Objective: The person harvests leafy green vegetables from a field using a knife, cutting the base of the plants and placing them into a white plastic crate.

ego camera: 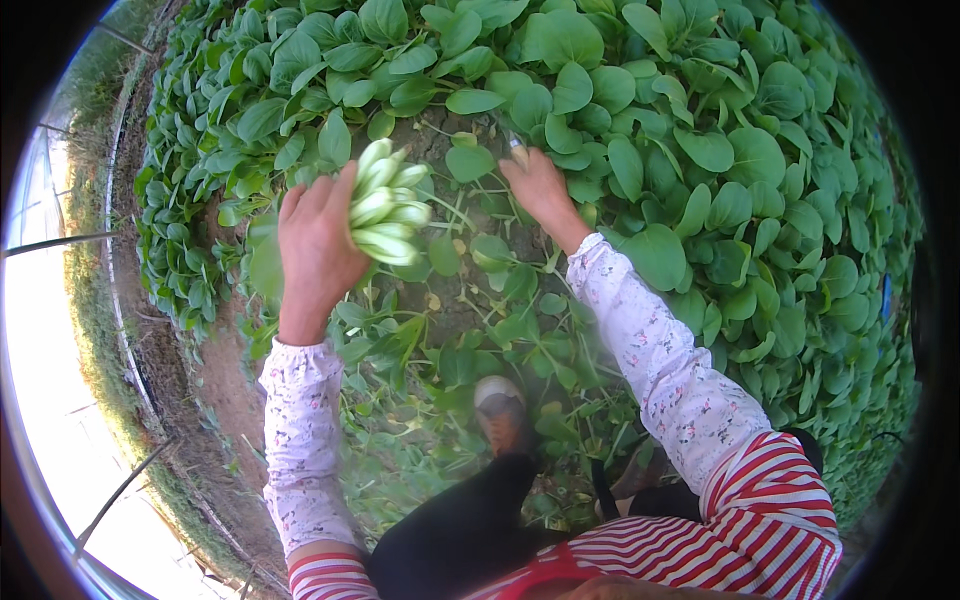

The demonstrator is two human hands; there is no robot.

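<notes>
My left hand (321,244) grips a bunch of leafy greens (388,206) that look like bok choy. Their pale, cut stem ends point to the right, and the leaves are partly hidden behind the hand. To the right, my right hand (540,191) is closed around a small hand tool (515,142), of which only a short piece shows; its blade is hidden or blurred. That hand is low among the stems at the edge of the standing bok choy plants (574,90). Between both hands lies bare soil (435,150) with a few loose leaves.
Dense green plants (750,187) spread ahead and to the right. Cut leaves (525,330) litter the ground around my shoe (500,412). On the left runs a dirt strip (225,390), with thin poles (60,244) and bright sheeting beyond. A blue object (886,298) sits at the far right.
</notes>
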